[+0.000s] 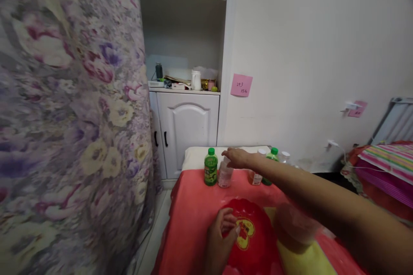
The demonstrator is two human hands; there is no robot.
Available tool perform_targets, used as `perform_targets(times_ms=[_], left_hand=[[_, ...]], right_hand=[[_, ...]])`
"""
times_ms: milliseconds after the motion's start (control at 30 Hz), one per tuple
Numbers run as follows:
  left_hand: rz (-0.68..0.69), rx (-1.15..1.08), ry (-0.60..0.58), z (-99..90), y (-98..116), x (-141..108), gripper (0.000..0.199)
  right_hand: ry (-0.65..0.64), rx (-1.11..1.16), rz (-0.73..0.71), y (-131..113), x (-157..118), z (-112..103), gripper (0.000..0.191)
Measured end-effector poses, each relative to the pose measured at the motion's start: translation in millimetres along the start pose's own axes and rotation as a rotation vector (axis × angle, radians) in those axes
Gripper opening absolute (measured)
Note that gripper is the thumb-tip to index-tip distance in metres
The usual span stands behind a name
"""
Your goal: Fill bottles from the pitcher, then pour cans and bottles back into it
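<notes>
A clear bottle (225,177) is standing near the far edge of the tabletop (190,206), under the right hand (238,157), whose fingers are lying over its top; whether they are gripping cannot be told. Just left, a green bottle (211,168) is standing toward the far left corner. The left hand (219,235), relaxed and holding nothing, is hanging over the left rim of a red tray (260,240).
</notes>
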State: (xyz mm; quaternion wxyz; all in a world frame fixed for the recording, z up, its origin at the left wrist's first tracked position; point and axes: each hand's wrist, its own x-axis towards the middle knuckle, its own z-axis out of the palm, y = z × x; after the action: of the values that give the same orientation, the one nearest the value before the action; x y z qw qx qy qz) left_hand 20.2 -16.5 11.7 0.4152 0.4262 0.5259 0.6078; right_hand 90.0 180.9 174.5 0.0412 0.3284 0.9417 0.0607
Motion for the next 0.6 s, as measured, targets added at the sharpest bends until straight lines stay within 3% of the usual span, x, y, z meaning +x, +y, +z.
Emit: perform_targets(times_ms=[300,500,600], left_hand=[[0.000,-0.022,0.024,-1.1,5,-2,0.036],[0.027,0.045,0.035,-3.0,-4,2,0.037],[0.073,0.110,0.126,-5.1,-8,5,0.050]], right_hand=[[-0.009,-0.060,0.065,-6,-8,14,0.033],[0.053,-0.031,0.046,-3,-39,-10,0.028],[0.097,-0.002,0.016,-6,-69,-27,0.032]])
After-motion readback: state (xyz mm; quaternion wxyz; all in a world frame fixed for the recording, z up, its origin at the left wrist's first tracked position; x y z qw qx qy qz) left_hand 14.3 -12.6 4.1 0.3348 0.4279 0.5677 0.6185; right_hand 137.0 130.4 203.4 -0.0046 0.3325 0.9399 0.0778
